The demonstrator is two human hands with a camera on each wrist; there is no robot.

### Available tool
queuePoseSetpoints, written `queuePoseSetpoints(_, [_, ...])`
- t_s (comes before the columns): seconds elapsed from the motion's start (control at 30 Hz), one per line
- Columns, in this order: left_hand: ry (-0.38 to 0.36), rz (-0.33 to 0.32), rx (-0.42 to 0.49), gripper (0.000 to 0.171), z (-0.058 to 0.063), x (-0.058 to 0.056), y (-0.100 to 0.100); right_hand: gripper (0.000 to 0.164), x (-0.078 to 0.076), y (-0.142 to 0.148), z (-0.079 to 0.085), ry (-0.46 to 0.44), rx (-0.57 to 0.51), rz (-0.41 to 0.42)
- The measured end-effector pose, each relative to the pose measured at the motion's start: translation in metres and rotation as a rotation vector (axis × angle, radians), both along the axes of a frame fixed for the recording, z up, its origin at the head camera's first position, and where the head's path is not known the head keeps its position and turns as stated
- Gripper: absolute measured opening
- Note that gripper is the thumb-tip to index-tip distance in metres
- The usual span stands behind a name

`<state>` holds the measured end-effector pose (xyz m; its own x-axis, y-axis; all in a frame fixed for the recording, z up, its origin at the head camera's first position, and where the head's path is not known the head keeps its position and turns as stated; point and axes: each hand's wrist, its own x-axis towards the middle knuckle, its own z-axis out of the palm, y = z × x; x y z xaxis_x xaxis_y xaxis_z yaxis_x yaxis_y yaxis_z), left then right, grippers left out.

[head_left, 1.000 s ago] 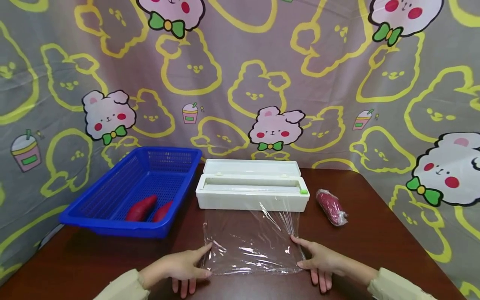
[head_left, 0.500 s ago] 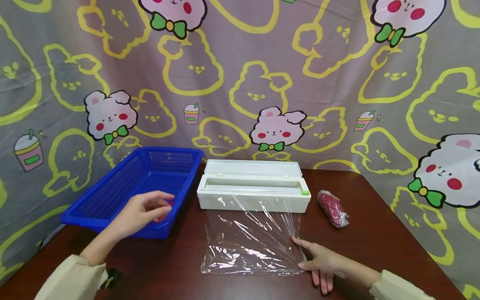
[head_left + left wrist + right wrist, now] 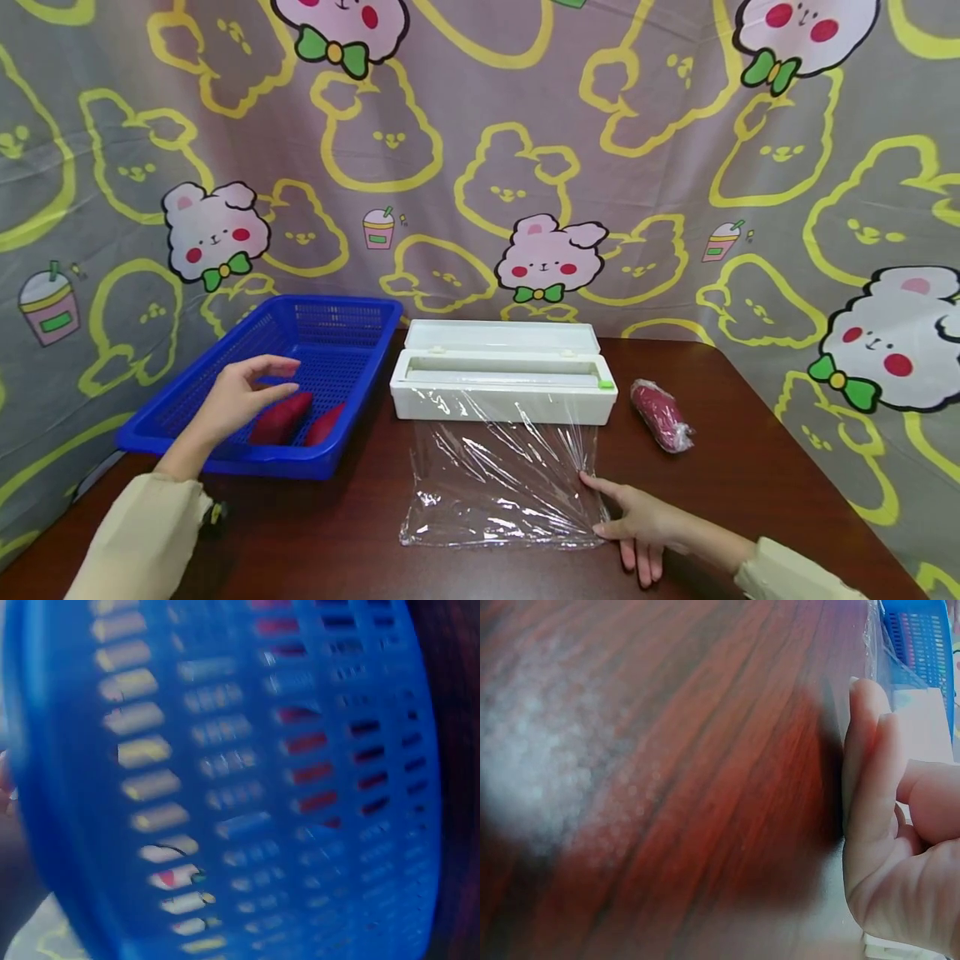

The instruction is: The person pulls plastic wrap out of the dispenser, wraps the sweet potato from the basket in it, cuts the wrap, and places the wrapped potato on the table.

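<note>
My left hand (image 3: 238, 398) hovers above the blue basket (image 3: 352, 358), thumb and fingers apart with nothing between them. Under it lie two red sweet potatoes, one (image 3: 282, 419) beneath the fingers and another (image 3: 324, 425) partly hidden by the basket's wall. In the left wrist view, the slotted wall of the basket (image 3: 247, 780) fills most of the picture, blurred. A sheet of clear plastic wrap (image 3: 495, 492) runs from the white dispenser (image 3: 502, 406) toward me. At its right edge, my right hand (image 3: 645, 521) touches the wrap with extended index finger and thumb, creases converging there.
A sweet potato wrapped in film (image 3: 662, 417) lies right of the dispenser, whose lid (image 3: 502, 336) stands raised at the back. A patterned curtain (image 3: 465, 192) closes off the far side of the dark wooden table (image 3: 720, 400).
My left hand has let go of the wrap's left edge and moved left and up over the basket, then slightly farther left. My right hand stays at the wrap's right edge.
</note>
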<state>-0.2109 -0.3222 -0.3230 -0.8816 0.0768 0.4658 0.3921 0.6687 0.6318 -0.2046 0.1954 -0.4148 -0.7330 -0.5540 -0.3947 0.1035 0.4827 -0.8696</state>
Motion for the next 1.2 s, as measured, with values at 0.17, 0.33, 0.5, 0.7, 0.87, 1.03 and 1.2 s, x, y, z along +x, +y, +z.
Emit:
queuePoseSetpoints(0.17, [-0.099,0.053,-0.049,0.037,-0.004,-0.011,-0.017,0.074,-0.001,0.0,0.0,-0.014,-0.012,0.006])
queuePoseSetpoints(0.33, [-0.155,0.07,-0.07,0.04,-0.011,-0.018,-0.027,0.073,-0.002,0.001,-0.001,-0.017,-0.019,0.008])
queuePoseSetpoints(0.5, [-0.211,0.099,-0.09,0.042,-0.017,-0.023,-0.033,0.073,-0.002,0.002,-0.001,-0.013,-0.004,0.005])
queuePoseSetpoints(0.7, [-0.308,0.149,-0.18,0.047,-0.02,-0.027,-0.036,0.072,-0.002,0.001,-0.001,-0.002,-0.007,0.007])
queuePoseSetpoints(0.87, [-0.414,0.091,-0.242,0.057,-0.021,-0.03,-0.039,0.072,-0.003,0.001,-0.002,-0.002,-0.012,0.007])
queuePoseSetpoints(1.03, [-0.497,0.049,-0.278,0.062,-0.022,-0.032,-0.039,0.073,-0.001,0.002,-0.003,-0.015,-0.035,0.007])
queuePoseSetpoints(1.2, [-0.632,0.017,-0.318,0.06,-0.019,-0.035,-0.04,0.073,-0.001,0.003,-0.004,-0.017,-0.042,0.005])
